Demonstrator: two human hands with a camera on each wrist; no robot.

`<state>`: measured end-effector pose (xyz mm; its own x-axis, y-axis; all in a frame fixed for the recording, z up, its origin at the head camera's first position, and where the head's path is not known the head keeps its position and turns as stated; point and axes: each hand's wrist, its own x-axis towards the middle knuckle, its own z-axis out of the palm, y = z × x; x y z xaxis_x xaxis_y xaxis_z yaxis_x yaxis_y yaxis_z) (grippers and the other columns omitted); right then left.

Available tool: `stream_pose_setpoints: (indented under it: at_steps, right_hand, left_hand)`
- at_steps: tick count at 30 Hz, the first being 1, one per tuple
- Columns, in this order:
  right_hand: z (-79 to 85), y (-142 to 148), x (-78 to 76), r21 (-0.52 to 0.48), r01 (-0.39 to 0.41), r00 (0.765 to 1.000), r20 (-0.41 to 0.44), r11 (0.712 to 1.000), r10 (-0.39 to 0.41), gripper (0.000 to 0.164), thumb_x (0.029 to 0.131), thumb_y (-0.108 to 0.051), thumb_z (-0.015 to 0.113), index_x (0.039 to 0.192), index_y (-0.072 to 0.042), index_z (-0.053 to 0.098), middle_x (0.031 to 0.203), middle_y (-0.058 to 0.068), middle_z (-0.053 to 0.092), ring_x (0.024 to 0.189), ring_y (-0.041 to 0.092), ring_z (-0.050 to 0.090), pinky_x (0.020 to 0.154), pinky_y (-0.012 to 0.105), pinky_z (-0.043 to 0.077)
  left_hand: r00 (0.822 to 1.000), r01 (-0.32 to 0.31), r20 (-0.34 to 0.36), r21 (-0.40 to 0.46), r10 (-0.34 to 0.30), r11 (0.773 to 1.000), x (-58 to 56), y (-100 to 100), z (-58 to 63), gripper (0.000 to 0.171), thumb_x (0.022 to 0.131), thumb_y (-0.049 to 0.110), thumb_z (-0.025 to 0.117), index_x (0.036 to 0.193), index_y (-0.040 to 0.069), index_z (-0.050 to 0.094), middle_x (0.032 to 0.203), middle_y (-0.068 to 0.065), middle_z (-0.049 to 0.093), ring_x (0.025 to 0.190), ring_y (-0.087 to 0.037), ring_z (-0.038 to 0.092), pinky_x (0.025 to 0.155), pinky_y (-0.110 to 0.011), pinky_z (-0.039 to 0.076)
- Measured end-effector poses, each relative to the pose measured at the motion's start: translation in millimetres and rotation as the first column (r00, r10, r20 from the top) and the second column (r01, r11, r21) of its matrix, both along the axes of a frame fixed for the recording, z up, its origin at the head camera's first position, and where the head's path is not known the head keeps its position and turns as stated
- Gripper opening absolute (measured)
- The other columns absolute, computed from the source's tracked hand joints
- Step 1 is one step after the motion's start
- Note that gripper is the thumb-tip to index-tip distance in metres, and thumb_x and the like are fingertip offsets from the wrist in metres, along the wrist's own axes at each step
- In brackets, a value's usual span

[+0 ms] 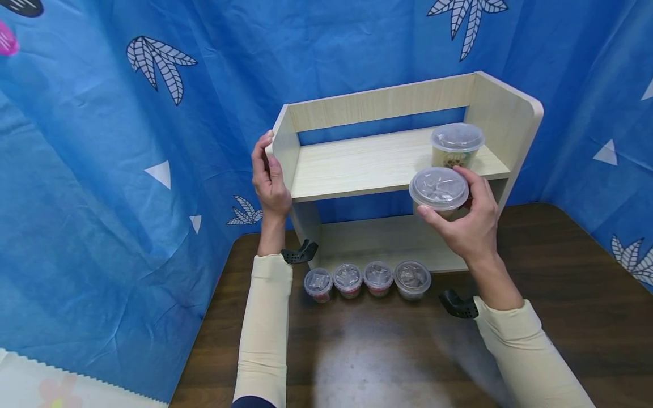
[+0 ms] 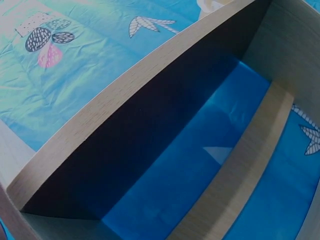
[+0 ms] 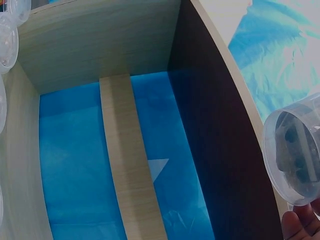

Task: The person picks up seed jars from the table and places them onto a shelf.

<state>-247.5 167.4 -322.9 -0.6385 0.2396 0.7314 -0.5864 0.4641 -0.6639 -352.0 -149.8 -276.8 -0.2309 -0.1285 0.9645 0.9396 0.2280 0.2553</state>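
My right hand (image 1: 471,218) grips a round, clear-lidded plastic cup (image 1: 440,188) between thumb and fingers, in front of the upper board. In the right wrist view that cup (image 3: 295,155) shows at the right edge, with fingertips (image 3: 295,226) below it. Another lidded cup (image 1: 456,144), with a printed side, stands on the right of the upper board, just behind the held one. At the far left, my left hand (image 1: 270,184) holds the front edge of the side panel of a pale wooden two-tier shelf (image 1: 357,167). The left wrist view shows the shelf's boards (image 2: 95,130) but little of the hand.
Several smaller lidded cups (image 1: 348,279) stand in a row on the dark wooden table (image 1: 367,351), before the shelf's lower board (image 1: 367,238). A blue patterned curtain (image 1: 347,45) hangs behind and along both sides. The shelf's right panel (image 1: 515,113) rises close beside the standing cup.
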Motion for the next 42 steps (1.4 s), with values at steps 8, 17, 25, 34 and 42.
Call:
stream_pose_setpoints:
  at_steps: [8, 17, 25, 34, 42]
  right_hand:
    - [3.7, -1, -2.1, 0.006, 0.003, 1.0, -0.022, 1.0, -0.003, 0.077, 0.069, -0.024, 0.081, 0.139, -0.005, 0.054, 0.129, 0.018, 0.057, 0.109, 0.008, 0.05, 0.086, 0.015, 0.041]
    - [7.4, -2, -5.2, 0.006, -0.001, 1.0, -0.012, 1.0, 0.001, 0.078, 0.07, -0.025, 0.081, 0.139, -0.005, 0.053, 0.129, 0.018, 0.056, 0.11, 0.011, 0.05, 0.09, 0.014, 0.042]
    - [10.4, -2, -7.9, 0.019, -0.003, 1.0, -0.019, 1.0, 0.003, 0.077, 0.071, -0.025, 0.082, 0.14, -0.006, 0.053, 0.13, 0.018, 0.056, 0.11, 0.013, 0.051, 0.09, 0.014, 0.042]
    - [14.3, -4, -10.2, 0.019, -0.004, 1.0, -0.024, 1.0, 0.004, 0.076, 0.07, -0.023, 0.082, 0.139, -0.007, 0.053, 0.13, 0.016, 0.057, 0.11, 0.011, 0.05, 0.089, 0.015, 0.042]
    - [16.9, -5, -11.4, 0.024, 0.001, 1.0, -0.024, 1.0, 0.0, 0.077, 0.07, -0.026, 0.082, 0.139, -0.008, 0.053, 0.129, 0.016, 0.057, 0.11, 0.015, 0.051, 0.088, 0.015, 0.042]
  left_hand:
    - [1.0, 0.005, -0.003, -0.003, -0.005, 1.0, -0.8, 0, 0.0, 0.034, 0.097, -0.005, 0.036, 0.13, -0.01, 0.043, 0.137, -0.027, 0.048, 0.126, -0.035, 0.05, 0.103, -0.047, 0.044]
    - [1.0, 0.006, -0.007, -0.005, -0.006, 1.0, -0.6, 0, 1.5, 0.034, 0.097, -0.006, 0.036, 0.13, -0.01, 0.043, 0.137, -0.027, 0.047, 0.126, -0.032, 0.05, 0.103, -0.048, 0.043]
    - [1.0, 0.017, -0.021, -0.004, -0.017, 1.0, -0.5, 0, 1.9, 0.034, 0.097, -0.005, 0.036, 0.13, -0.01, 0.043, 0.137, -0.027, 0.048, 0.125, -0.032, 0.051, 0.102, -0.047, 0.044]
    - [1.0, 0.013, -0.02, -0.006, -0.013, 1.0, 0.0, -1, 1.5, 0.034, 0.096, -0.006, 0.035, 0.13, -0.01, 0.043, 0.137, -0.028, 0.047, 0.125, -0.033, 0.05, 0.103, -0.048, 0.043]
    - [1.0, 0.005, -0.01, -0.014, -0.005, 1.0, -0.9, -2, -0.3, 0.034, 0.097, -0.005, 0.036, 0.13, -0.01, 0.043, 0.138, -0.027, 0.047, 0.125, -0.033, 0.05, 0.103, -0.047, 0.044]
